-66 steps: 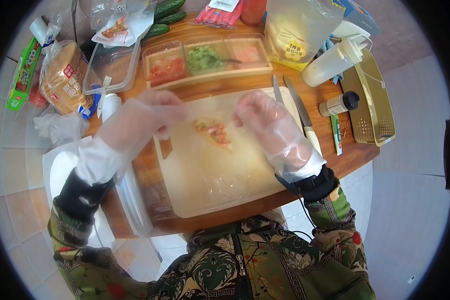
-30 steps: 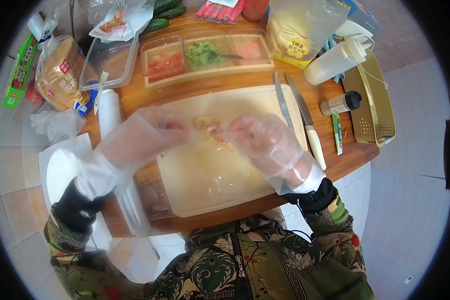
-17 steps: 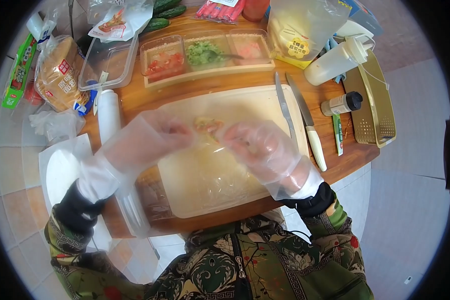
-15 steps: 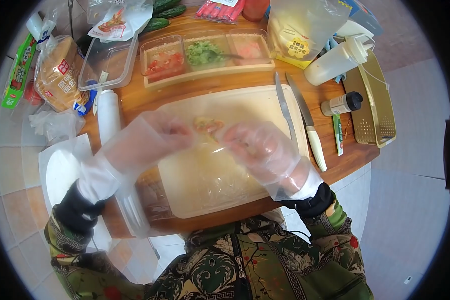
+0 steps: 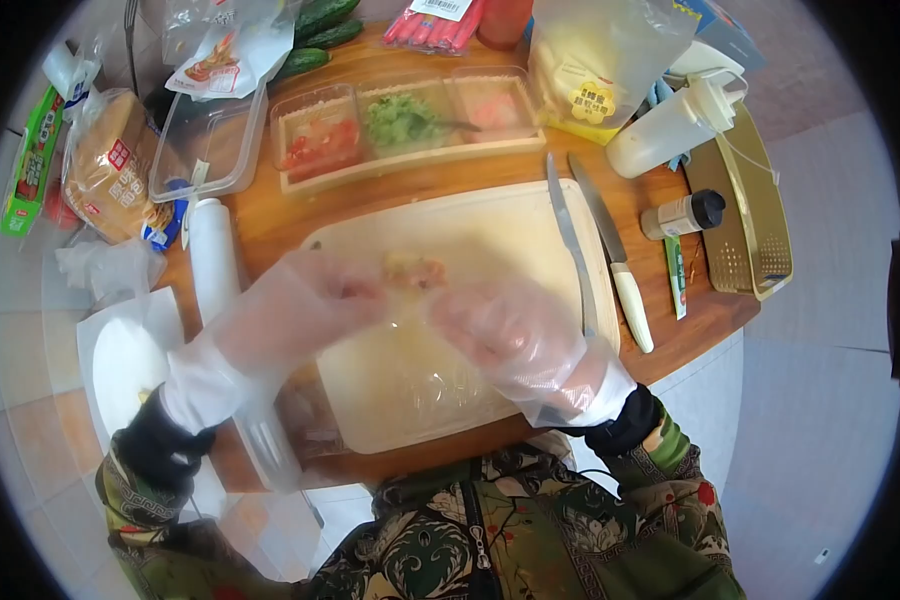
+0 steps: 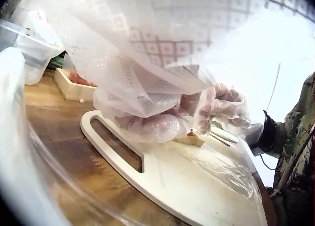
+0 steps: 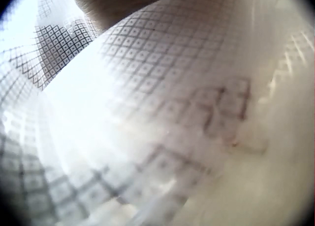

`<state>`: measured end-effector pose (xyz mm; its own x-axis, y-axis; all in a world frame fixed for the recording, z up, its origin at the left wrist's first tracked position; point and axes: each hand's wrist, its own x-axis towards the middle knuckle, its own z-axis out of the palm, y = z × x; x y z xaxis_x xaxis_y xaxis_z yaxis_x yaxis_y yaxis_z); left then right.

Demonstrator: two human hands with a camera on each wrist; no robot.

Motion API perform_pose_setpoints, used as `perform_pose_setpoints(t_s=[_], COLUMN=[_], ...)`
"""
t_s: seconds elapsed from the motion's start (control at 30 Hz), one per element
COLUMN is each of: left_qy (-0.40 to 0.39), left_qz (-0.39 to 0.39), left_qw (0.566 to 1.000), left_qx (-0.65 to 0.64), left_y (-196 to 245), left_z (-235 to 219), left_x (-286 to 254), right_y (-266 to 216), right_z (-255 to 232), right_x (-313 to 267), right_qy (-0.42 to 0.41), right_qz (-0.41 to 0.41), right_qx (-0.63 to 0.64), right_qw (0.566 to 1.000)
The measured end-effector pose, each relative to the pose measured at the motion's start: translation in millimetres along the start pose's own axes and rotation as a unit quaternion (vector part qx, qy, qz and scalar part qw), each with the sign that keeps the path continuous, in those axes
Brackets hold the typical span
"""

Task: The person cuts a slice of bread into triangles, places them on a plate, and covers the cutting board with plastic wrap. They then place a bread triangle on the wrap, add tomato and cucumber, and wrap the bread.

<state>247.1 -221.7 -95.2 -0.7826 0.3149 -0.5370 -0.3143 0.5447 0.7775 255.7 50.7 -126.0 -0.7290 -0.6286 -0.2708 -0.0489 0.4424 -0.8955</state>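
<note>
On the cutting board (image 5: 370, 395), a piece of bread with diced topping (image 5: 417, 272) sits between the two gloved hands; its cut-looking edge (image 6: 189, 140) shows in the left wrist view. The left hand (image 5: 295, 305), in a loose clear glove, curls its fingers at the bread's left end. From the lower right, the right hand (image 5: 505, 335) has curled fingers at the other end. Both seem to grip it, though glove folds blur the contact. Clear film (image 5: 440, 385) lies wrinkled on the board nearer the body. Glove plastic fills most of the right wrist view.
Behind the board, a wooden tray (image 5: 410, 155) holds diced foods. Two knives (image 5: 630, 305) lie right, with a squeeze bottle (image 5: 660, 140), a seasoning jar (image 5: 682, 215) and a basket (image 5: 770, 250). Bagged bread (image 5: 115, 175) and a white roll (image 5: 213, 255) are left.
Both hands have come closer together around the bread, the right one moving left and toward the body. Less topping shows than before. The head view has shifted slightly.
</note>
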Motion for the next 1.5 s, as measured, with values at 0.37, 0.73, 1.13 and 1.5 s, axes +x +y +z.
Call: perform_pose_setpoints(t_s=[0.37, 0.73, 1.13, 1.5], left_qy=[-0.022, 0.001, 0.019, 0.026], left_qz=[-0.008, -0.003, 0.04, 0.035], left_qw=[1.0, 1.0, 0.998, 0.998], left_qx=[-0.012, -0.01, 0.05, 0.052], left_y=[0, -6, 4, 9], left_z=[4, 12, 16, 7], left_x=[3, 4, 2, -2], right_y=[-27, -11, -8, -4], right_z=[-6, 6, 11, 5], right_x=[3, 9, 6, 8], right_qy=[0.139, 0.063, 0.025, 0.141], right_qz=[-0.294, -0.264, -0.224, -0.248], right_qx=[-0.343, -0.385, -0.414, -0.328], right_qw=[0.881, 0.882, 0.882, 0.901])
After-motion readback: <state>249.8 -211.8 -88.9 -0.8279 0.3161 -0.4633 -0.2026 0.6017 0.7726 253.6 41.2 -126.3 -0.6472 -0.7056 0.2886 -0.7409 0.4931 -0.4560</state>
